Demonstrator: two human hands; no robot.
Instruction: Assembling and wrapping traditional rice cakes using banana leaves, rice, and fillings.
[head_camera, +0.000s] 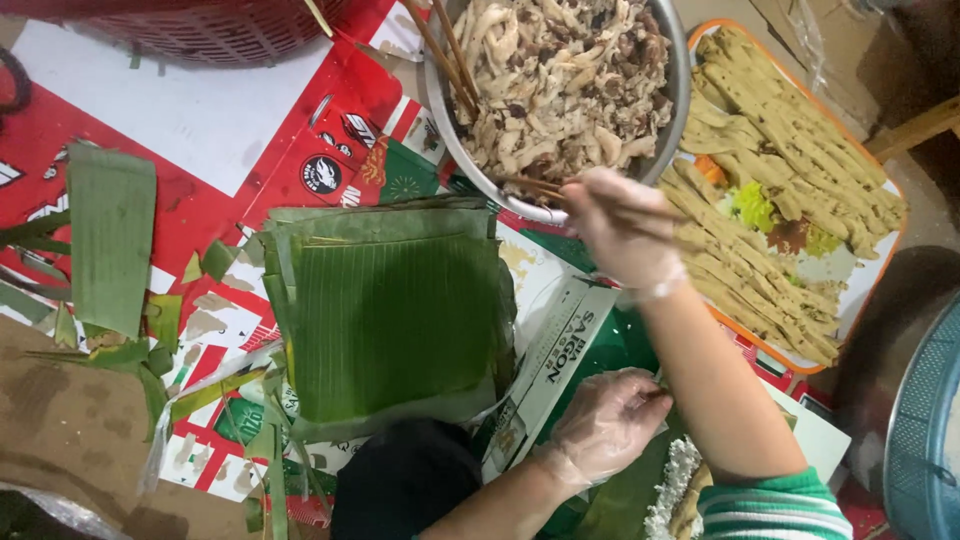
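Scanning from nine o'clock, a loose banana-leaf strip (110, 235) lies flat on the red printed table covering (200, 120), with torn green scraps around it. At centre sits the stack of cut banana leaves (390, 320), squared up and untouched. Moving on to five o'clock, the left hand (605, 420), in a thin clear glove, cups the edge of a leaf (620, 495) carrying a line of white rice (672, 485); fingers curled, thumb pressed in, so the leaf is held rather than pinched hard. Keeping that cradle level looks wise, or the rice may slide. Up at one o'clock, the right hand (620, 230), also gloved, clamps a pair of chopsticks (560, 190) whose tips reach over the rim of the metal bowl (678, 90) into the shredded mushroom filling (565, 80). A modest pick-up, I'd judge, travels best across the gap to the leaf. At three o'clock, an orange-rimmed tray (860, 300) holds long pale strips (780, 150), just beside the bowl.
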